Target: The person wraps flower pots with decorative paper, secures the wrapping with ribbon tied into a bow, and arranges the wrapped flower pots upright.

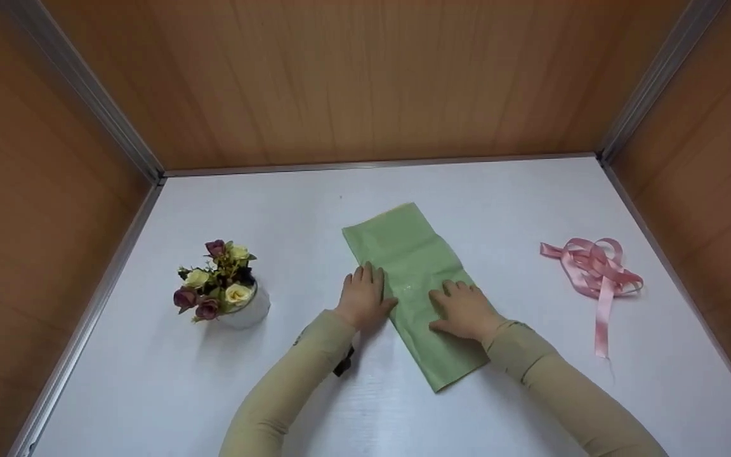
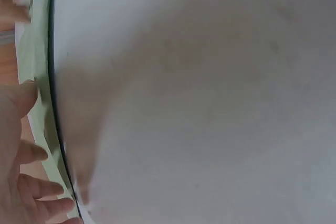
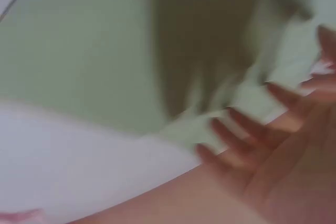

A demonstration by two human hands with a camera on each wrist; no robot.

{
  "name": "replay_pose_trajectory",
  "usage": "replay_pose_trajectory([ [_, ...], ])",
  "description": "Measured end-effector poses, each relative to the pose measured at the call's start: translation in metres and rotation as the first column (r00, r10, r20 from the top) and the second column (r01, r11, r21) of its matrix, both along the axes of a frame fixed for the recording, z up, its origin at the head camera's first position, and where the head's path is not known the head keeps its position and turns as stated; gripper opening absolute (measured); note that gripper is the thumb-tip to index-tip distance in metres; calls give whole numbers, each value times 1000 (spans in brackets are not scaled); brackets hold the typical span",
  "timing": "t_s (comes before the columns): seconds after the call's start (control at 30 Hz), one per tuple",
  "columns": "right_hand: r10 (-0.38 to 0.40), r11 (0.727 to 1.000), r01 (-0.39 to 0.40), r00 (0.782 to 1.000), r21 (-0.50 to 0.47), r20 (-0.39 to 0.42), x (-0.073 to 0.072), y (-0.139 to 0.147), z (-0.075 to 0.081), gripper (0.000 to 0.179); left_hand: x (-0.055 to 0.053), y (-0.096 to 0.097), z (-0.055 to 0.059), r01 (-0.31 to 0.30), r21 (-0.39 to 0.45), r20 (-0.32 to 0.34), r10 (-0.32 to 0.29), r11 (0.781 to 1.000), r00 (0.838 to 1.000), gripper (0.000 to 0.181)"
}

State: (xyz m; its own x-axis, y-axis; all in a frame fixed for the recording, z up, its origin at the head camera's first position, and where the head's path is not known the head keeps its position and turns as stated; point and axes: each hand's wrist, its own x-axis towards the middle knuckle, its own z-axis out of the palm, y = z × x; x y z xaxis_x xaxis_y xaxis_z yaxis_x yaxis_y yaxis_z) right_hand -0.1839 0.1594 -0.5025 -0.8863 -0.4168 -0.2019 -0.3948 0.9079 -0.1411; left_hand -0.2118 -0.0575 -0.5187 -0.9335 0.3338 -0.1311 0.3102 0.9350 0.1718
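In the head view, a folded green sheet [image 1: 403, 247] lies aslant in the middle of the surface [image 1: 289, 216]. The left hand [image 1: 363, 301] is at its left long edge, with the fingers pointing away from the person. The right hand [image 1: 465, 312] is over the right part of the sheet, and its fingers are spread. Each grip is loose and has hold of nothing. On the left, well apart from the hands, flowers [image 1: 223, 279] in purple and cream stand in a white pot [image 1: 251, 312]. On the right, a pink ribbon [image 1: 597, 270] lies in a loose heap, with one end stretching toward the person. Wooden walls [image 1: 372, 82] rise around the surface.

In the left wrist view, the sheet appears as a narrow strip along the left side. The fingers of the left hand are spread over this strip, near its edge.

In the right wrist view, which is blurred, the right hand has its fingers apart, and a dark shadow falls on the sheet. I cannot tell whether the fingertips touch it.
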Motion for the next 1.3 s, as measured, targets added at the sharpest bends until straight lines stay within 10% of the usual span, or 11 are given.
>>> replay_pose_trajectory([
  [0.53,127,987,-112,983,-114,131,-30,40,-8,87,42,19,5,-17,-276,118,51,961,992,112],
  [1.3,82,994,-79,996,-79,39,-24,54,-11,75,32,21,1,23,-218,92,-2,976,996,112],
])
